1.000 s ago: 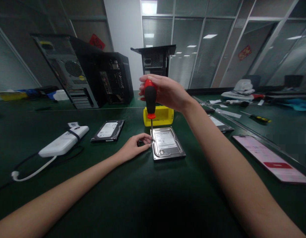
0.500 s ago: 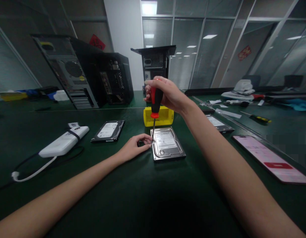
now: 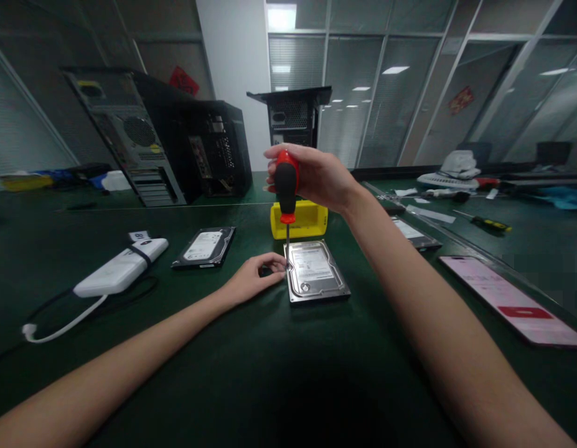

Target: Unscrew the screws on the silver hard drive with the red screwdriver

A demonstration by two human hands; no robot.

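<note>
A silver hard drive [image 3: 316, 267], label side up, lies flat on the dark green table. My right hand [image 3: 314, 174] is closed around the red and black handle of a screwdriver [image 3: 286, 183]. Its shaft points almost straight down, with the tip at the drive's left edge. There my left hand [image 3: 258, 274] rests low, thumb and fingers curled together beside the tip. Whatever is between those fingertips is hidden. Just behind the drive stands a yellow open-fronted box [image 3: 300, 225].
Left of my hands lie another hard drive [image 3: 204, 246] and a white power strip [image 3: 122, 267] with its cable. To the right are a third drive [image 3: 414, 233], a phone [image 3: 512, 298] and a yellow-black screwdriver [image 3: 488, 223]. Computer cases [image 3: 152, 137] stand at the back.
The screwdriver's handle has shifted slightly left and my right hand's grip has turned around it. The tip stays at the drive's left edge. My left hand and the drive have barely moved.
</note>
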